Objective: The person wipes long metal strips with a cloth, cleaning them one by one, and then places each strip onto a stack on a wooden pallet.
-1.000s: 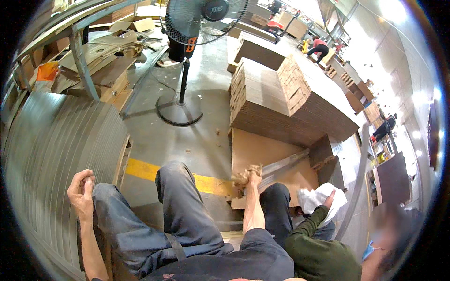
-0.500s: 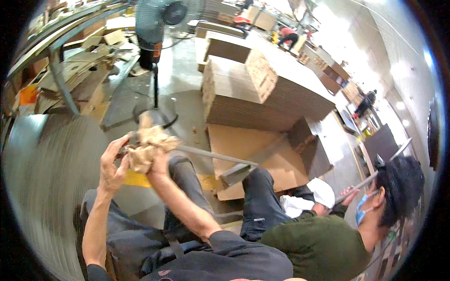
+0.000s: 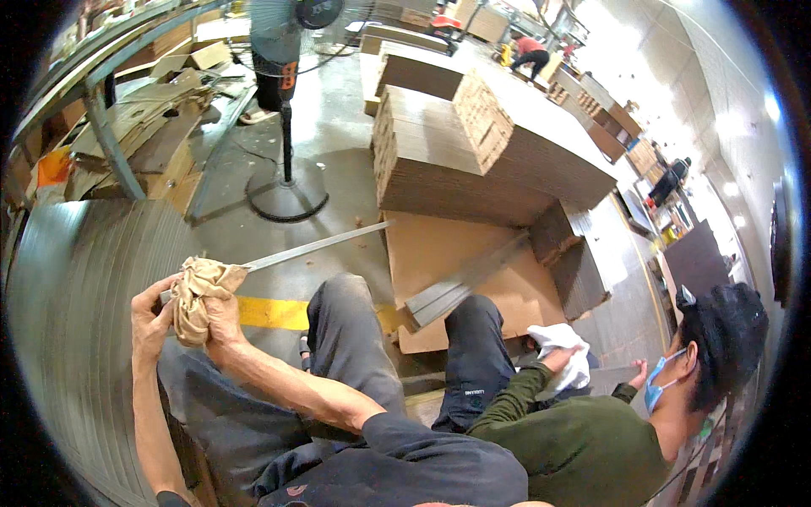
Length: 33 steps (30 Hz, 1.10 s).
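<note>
Now in Hand: One Long Strip, Cloth Around It

A gray long strip juts from a tan cloth over the person's left leg, its far end near a cardboard sheet. The right hand is closed around the cloth; the left hand curls thumb and fingers about the strip's near end. Work on this piece appears under way, most of its length bare. Loose strips lie on the cardboard, and a ribbed stack stands at left; which are done cannot be told. At right, a co-worker holds a white cloth.
</note>
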{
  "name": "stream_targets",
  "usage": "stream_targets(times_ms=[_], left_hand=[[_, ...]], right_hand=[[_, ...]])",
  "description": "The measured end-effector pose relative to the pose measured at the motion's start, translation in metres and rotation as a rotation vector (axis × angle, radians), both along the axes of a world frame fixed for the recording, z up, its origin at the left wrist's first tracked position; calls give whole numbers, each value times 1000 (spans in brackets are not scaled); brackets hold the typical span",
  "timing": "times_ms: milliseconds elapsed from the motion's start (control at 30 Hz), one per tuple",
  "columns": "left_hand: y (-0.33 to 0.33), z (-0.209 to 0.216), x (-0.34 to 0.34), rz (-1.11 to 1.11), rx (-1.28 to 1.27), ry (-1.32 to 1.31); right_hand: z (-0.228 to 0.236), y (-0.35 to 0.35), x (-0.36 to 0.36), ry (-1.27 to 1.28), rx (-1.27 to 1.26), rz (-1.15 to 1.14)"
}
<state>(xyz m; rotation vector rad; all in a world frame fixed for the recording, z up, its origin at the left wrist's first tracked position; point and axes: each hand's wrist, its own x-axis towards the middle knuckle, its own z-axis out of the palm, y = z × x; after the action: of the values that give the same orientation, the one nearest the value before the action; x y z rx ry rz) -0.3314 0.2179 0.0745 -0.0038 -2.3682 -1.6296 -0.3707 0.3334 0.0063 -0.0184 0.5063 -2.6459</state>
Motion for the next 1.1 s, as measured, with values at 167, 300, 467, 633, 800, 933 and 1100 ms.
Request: stream_targets(times_ms=[167, 300, 467, 633, 800, 933, 1100], left_hand=[[-14, -42, -15, -22, 187, -41], [-15, -45, -7, 141, 372, -144], [-41, -78, -10, 221, -28, -167], [-40, -75, -26, 328, 114, -256], [-23, -65, -40, 381, -78, -120], [-25, -61, -38, 349, -9, -59], [-28, -54, -24, 382, 34, -98]], right_hand=[[-52, 7, -23, 31, 170, 120], [-69, 25, -34, 274, 711, 229], [-59, 81, -83, -104, 368, 100], [9, 96, -105, 206, 323, -221], [-17, 48, -76, 1216, 1088, -138], [-22, -3, -57, 1679, 1326, -361], [-59, 19, -107, 1636, 1268, -379]])
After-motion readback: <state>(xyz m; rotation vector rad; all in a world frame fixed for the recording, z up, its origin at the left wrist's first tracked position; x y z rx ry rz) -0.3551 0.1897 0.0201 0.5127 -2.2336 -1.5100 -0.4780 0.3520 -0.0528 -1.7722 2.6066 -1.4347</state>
